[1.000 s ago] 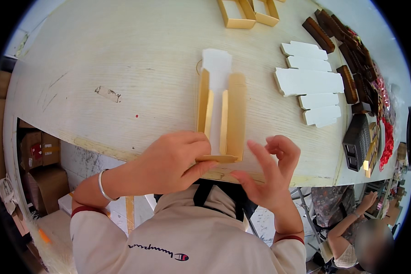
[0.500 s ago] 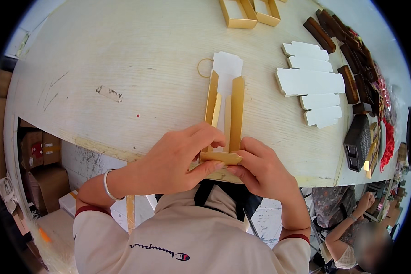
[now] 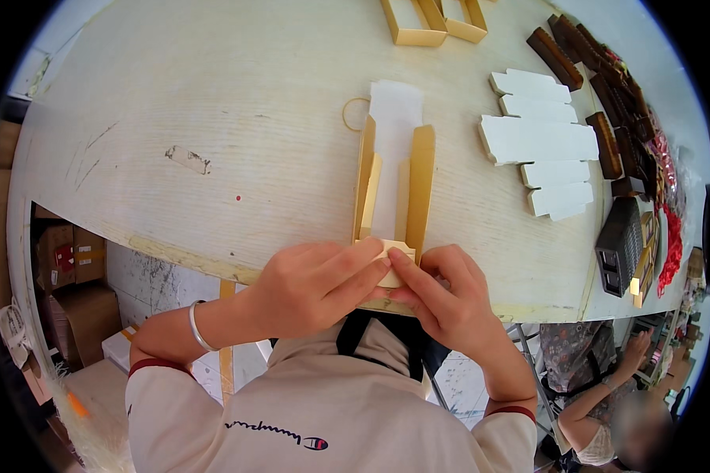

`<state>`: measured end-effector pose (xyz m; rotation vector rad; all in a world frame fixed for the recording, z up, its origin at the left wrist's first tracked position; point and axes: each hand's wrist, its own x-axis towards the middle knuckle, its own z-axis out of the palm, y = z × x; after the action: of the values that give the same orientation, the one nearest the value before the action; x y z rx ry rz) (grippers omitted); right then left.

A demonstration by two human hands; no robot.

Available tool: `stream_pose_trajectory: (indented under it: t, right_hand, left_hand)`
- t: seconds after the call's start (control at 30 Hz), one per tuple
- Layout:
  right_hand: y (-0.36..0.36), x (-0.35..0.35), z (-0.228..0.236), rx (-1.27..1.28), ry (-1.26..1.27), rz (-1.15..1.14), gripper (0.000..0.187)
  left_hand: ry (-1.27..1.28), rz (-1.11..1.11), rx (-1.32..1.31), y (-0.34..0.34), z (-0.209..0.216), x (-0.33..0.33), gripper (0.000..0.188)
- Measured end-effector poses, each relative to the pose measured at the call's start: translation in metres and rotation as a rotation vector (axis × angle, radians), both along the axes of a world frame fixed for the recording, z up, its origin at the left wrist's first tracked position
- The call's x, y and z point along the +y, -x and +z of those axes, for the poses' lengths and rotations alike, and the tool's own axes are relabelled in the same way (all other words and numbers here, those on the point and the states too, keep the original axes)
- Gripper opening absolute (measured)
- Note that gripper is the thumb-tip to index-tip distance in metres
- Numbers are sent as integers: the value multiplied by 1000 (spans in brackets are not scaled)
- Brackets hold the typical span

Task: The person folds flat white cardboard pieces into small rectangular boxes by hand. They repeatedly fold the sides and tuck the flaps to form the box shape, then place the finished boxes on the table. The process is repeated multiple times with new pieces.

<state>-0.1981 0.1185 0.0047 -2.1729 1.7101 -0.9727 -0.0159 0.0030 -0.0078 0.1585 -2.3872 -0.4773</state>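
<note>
A long cardboard box (image 3: 424, 169), gold on one side and white on the other, lies partly folded at the table's near edge. Its two long gold walls stand up, and a white end flap lies flat at its far end. My left hand (image 3: 315, 284) presses fingers onto the gold near-end flap (image 3: 402, 272). From the other side my right hand (image 3: 450, 296) pinches that same flap, its fingertips close to the left ones. The flap's lower part is hidden by my fingers. A thin rubber band (image 3: 345, 116) lies left of the box's far end.
Flat white cardboard blanks (image 3: 536, 142) are stacked on the right. Gold box frames (image 3: 418, 35) stand at the far edge. Dark brown boxes (image 3: 556, 59) and a black plastic basket (image 3: 619, 240) line the right side. Another person (image 3: 599, 402) sits at the lower right.
The near-end flap has been folded up and inward, and my fingertips have come together over it. The box has shifted slightly.
</note>
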Motion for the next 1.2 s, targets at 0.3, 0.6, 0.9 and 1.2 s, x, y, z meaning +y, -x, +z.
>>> stream_pose_trajectory:
  t: [0.3, 0.6, 0.9, 1.2]
  right_hand:
    - [-7, -3, 3, 277, 114, -2, 22]
    - [-13, -8, 21, 212, -196, -52, 16]
    - [-21, 0, 9, 215, -199, -135, 16]
    - [-10, 1, 29, 192, -88, -111, 25]
  left_hand:
    - [20, 21, -162, 0, 12, 2, 22]
    - [-420, -18, -426, 4, 28, 1, 13]
    - [-333, -35, -486, 6, 28, 2, 16]
    - [5, -306, -630, -1, 67, -46, 26]
